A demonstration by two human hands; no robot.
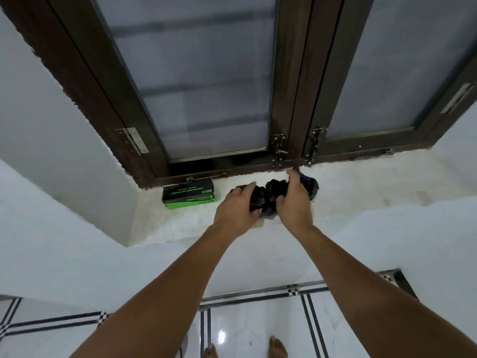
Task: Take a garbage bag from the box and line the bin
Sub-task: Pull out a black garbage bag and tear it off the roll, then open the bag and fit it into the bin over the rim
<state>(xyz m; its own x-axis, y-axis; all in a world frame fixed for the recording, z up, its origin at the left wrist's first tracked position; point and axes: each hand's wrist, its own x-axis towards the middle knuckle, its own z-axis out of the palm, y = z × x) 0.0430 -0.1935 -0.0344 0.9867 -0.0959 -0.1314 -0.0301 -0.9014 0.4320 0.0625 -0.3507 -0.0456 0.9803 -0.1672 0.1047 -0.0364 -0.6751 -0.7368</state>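
Observation:
A crumpled black garbage bag (271, 196) lies bunched on the white window sill (361, 192), and both hands grip it. My left hand (236, 210) clutches its left end. My right hand (294, 202) holds the middle, with a black lump sticking out to the right of it. The green and black garbage bag box (189, 196) lies flat on the sill to the left of my hands, close against the window frame. No bin is in view.
A dark brown window frame (291, 99) with frosted panes and metal latches rises right behind the sill. White walls flank the recess. Below are glossy white floor tiles (258, 326) with black stripes, and my bare feet.

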